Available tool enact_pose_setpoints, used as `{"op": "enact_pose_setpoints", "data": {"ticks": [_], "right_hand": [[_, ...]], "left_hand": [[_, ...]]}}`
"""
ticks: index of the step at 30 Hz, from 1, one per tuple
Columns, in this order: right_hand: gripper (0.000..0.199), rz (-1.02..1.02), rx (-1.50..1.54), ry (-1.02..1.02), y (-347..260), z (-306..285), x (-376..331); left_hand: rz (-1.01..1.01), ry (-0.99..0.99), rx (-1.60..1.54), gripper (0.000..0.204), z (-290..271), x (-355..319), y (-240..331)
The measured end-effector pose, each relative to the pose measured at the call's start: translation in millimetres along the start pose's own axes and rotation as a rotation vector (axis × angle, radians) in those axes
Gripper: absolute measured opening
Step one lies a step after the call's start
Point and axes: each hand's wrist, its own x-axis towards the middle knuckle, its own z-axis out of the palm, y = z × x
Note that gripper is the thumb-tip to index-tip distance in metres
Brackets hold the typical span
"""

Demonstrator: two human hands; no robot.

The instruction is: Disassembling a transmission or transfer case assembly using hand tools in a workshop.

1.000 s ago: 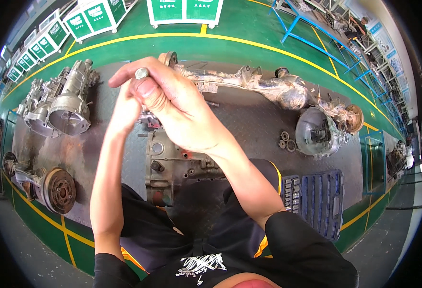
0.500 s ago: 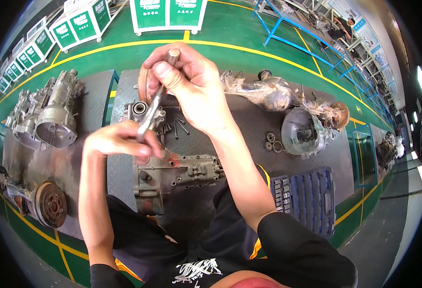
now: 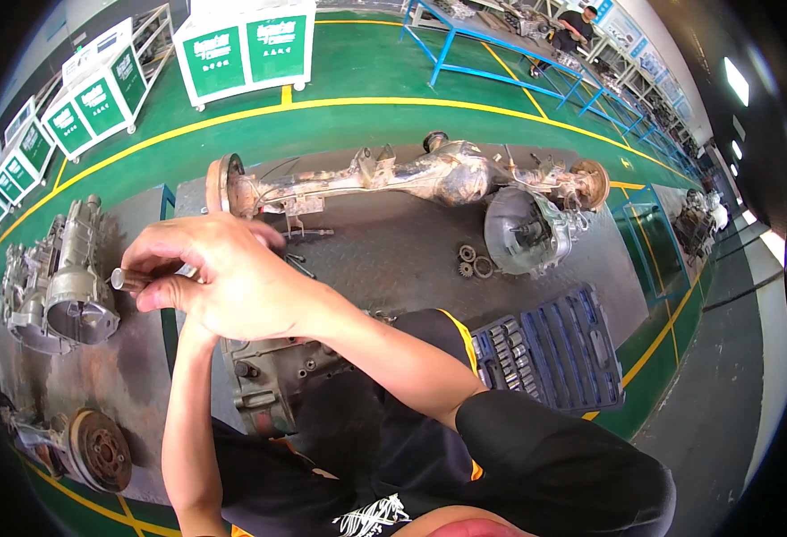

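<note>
My right hand [image 3: 232, 282] is closed around a shiny metal bar-shaped tool [image 3: 127, 280], whose round end sticks out to the left past the thumb. My right hand crosses over my left forearm [image 3: 192, 421]. Only some blurred fingertips of my left hand [image 3: 269, 235] seem to show beyond it, and its grip is hidden. Both hands are raised above the left part of the metal worktable [image 3: 393, 251]. Below them lies a grey gearbox housing [image 3: 263, 380], partly covered by my right arm. A few bolts [image 3: 298, 263] lie beside my right wrist.
Across the table's far side lies a rusty axle [image 3: 456, 174], with a bell-shaped housing [image 3: 523, 233] and small gears [image 3: 467, 261] nearer. An open socket case [image 3: 572, 349] is at right. More gearboxes [image 3: 76, 277] and a brake drum [image 3: 98, 450] occupy the left table. A person [image 3: 574, 31] sits far off.
My right hand has swung left and down with the tool, now across my left wrist. The tool has gone from steeply tilted to roughly level. The view has shifted too.
</note>
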Motion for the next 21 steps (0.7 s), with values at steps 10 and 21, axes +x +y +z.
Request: {"op": "enact_pose_setpoints", "data": {"ticks": [10,21], "right_hand": [[0.014,0.315,0.073,0.072,-5.6,-37.9,1.6],[0.015,0.102,-0.155,-0.112,-11.6,-27.0,-0.5]], "left_hand": [[-0.073,-0.777,-0.172,0.03,-82.8,-0.8,37.3],[0.064,0.239,0.103,0.021,-23.7,18.7,-12.4]]}}
